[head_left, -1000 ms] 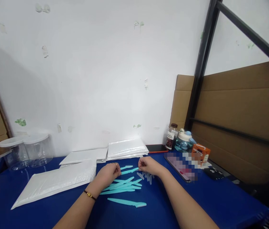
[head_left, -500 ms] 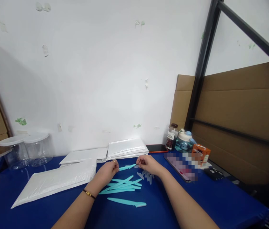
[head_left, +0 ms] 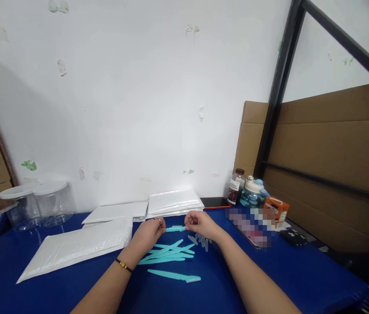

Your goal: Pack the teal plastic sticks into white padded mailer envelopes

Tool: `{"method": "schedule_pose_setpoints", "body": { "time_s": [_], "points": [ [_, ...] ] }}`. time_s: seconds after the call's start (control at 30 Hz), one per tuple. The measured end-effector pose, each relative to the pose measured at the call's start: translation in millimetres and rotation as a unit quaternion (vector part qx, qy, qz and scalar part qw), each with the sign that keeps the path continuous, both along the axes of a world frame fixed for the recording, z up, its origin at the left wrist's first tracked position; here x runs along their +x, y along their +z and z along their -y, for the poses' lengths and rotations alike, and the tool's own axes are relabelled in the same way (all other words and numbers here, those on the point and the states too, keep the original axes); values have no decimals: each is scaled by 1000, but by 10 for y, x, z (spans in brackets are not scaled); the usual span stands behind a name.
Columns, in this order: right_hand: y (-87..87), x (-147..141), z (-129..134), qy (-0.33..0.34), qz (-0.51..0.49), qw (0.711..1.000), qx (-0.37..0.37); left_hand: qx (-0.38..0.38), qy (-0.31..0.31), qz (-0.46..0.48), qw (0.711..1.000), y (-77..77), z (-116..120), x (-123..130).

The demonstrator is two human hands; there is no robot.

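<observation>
Beyond the heap of turquoise razors (head_left: 167,254), the left hand (head_left: 149,234) pinches 1 razor (head_left: 174,229), the right hand (head_left: 201,224) closed on a seeming clear cap (head_left: 183,228) at its end. Right of the heap, loose caps (head_left: 203,240) lie unfitted; nearer, 1 separate razor (head_left: 171,275) looks possibly capped.

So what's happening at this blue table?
A person is holding a slim turquoise tool between both hands: the left hand at one end, the right hand at the other. Nearer the person lies a pile of similar turquoise tools, with a single one apart from it. Small translucent pieces lie beside the right hand, and white padded envelopes rest toward the wall.
</observation>
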State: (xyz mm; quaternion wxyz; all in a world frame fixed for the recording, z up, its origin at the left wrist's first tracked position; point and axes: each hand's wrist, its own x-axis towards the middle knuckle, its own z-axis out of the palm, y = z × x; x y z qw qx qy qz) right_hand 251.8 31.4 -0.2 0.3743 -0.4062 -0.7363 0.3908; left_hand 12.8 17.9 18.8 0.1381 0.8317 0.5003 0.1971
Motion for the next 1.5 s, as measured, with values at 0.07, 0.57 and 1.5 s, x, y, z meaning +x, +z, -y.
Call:
{"method": "schedule_pose_setpoints", "body": {
  "time_s": [0.07,0.57,1.5],
  "points": [
    [-6,-30,-12,-23,25,999,20,4,19,-19,1000,3,1,13],
    [75,79,151,0,256,964,71,-108,-30,-57,992,52,142,22],
    [104,-28,126,10,48,999,-2,10,-21,-7,1000,75,51,0]
  ]
}}
